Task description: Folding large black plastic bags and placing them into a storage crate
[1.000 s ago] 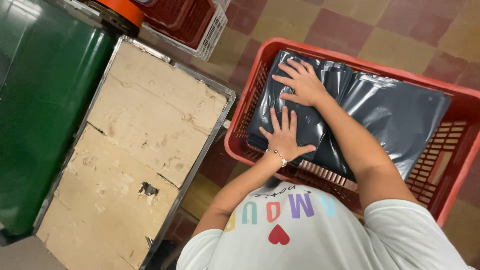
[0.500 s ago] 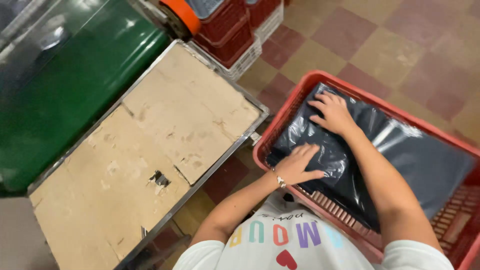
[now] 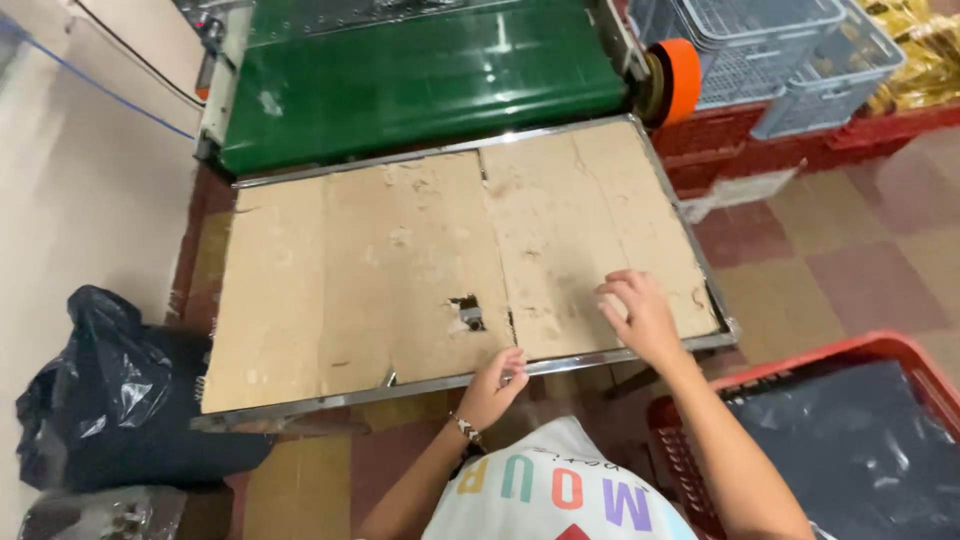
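Cardboard-topped surface (image 3: pixel 400 270) now has both hands at it; half a second ago both hands were pressed flat on the dark plastic bags in the red crate. Hands have left the crate and swung over to the surface, and the head view has turned with them.

Left hand (image 3: pixel 495 385) sits at the near metal edge of the surface, fingers curled over the rim, touching it, grip holding nothing else that I can see. Right hand (image 3: pixel 640 315) rests just inside the near right corner on the cardboard, fingers spread and slightly bent, released, nothing in it.

Red crate (image 3: pixel 800 375) is now at lower right, beside the person, with the dark plastic bags (image 3: pixel 860 450) lying flat inside, untouched. So the bags were left in the crate, none carried over.

Cardboard is worn, with a small torn hole (image 3: pixel 467 312) near the middle, between the two hands and slightly beyond them. Green machine (image 3: pixel 420 80) butts against the far edge of the surface, orange roller (image 3: pixel 680 75) at its right end. Grey baskets (image 3: pixel 760 50) stacked at top right. Black rubbish bag (image 3: pixel 100 390) on the floor to the left.
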